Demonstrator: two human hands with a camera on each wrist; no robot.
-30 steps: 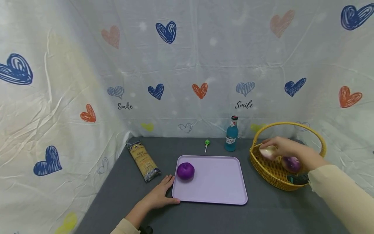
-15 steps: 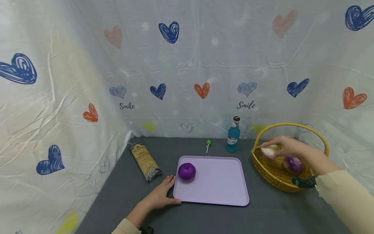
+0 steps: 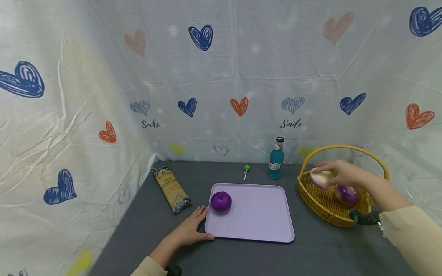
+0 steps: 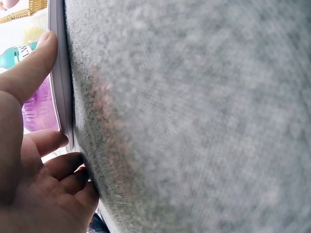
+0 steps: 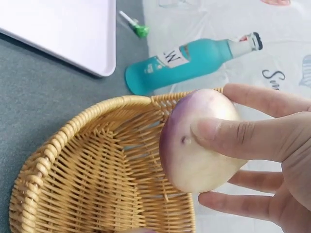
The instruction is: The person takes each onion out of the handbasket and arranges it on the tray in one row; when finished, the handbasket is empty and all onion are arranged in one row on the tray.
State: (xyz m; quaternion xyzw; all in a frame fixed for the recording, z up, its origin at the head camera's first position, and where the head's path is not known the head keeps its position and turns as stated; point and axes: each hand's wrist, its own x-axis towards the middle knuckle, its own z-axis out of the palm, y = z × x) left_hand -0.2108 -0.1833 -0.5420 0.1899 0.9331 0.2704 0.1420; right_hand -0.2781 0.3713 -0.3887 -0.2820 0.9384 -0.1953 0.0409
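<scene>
My right hand (image 3: 345, 174) holds a purple-and-white turnip (image 5: 201, 141) between thumb and fingers, over the yellow wicker basket (image 5: 43, 165). Another purple-and-white round vegetable (image 3: 347, 195) lies inside the basket, below that hand. At the lilac tray's (image 3: 255, 214) near left corner, my left hand (image 3: 188, 230) spreads its fingers against the left edge, with the thumb at the front edge. In the left wrist view, thumb and fingers touch the tray's rim (image 4: 60, 87). A round purple object (image 3: 221, 201) sits on the tray's left part; its kind is unclear.
Behind the tray stand a blue bottle (image 3: 276, 159) and a small green lollipop (image 3: 246, 171). A yellow packet (image 3: 171, 189) lies to the left. The basket's tall handle (image 3: 342, 147) arches above the right hand. A heart-printed cloth (image 3: 224, 76) hangs at the back.
The right wrist has shifted slightly right and the turnip a little with it, still in the fingers. The left hand stays at the tray's corner. The head view has turned slightly.
</scene>
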